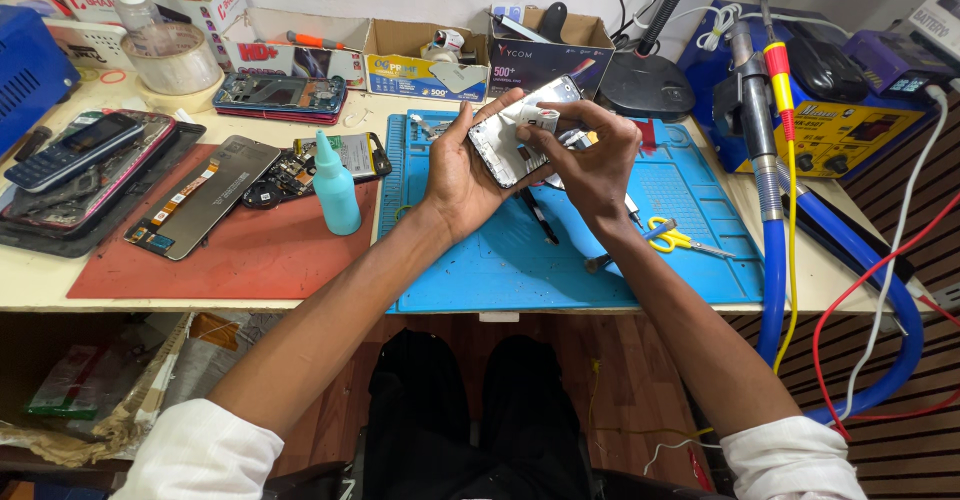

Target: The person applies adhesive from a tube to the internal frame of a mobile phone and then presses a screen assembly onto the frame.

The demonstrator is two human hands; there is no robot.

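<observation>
My left hand (458, 172) cradles a phone (503, 145) from below, tilted, above the blue work mat (690, 250). My right hand (588, 158) rests over the phone's upper right part, its fingers pinching a small white piece (541, 118) against it. Both hands hover over the mat's middle. A black pen-like tool (540, 218) lies on the mat just under the hands. Yellow-handled scissors (676, 241) lie on the mat to the right of my right wrist.
A teal squeeze bottle (335, 186) stands on a red mat (240, 255) beside a loose screen panel (202, 196). Old phones (80, 155) lie at left. Cardboard boxes (425, 55) line the back. A soldering station (850, 110) and hot-air handle (765, 150) stand at right.
</observation>
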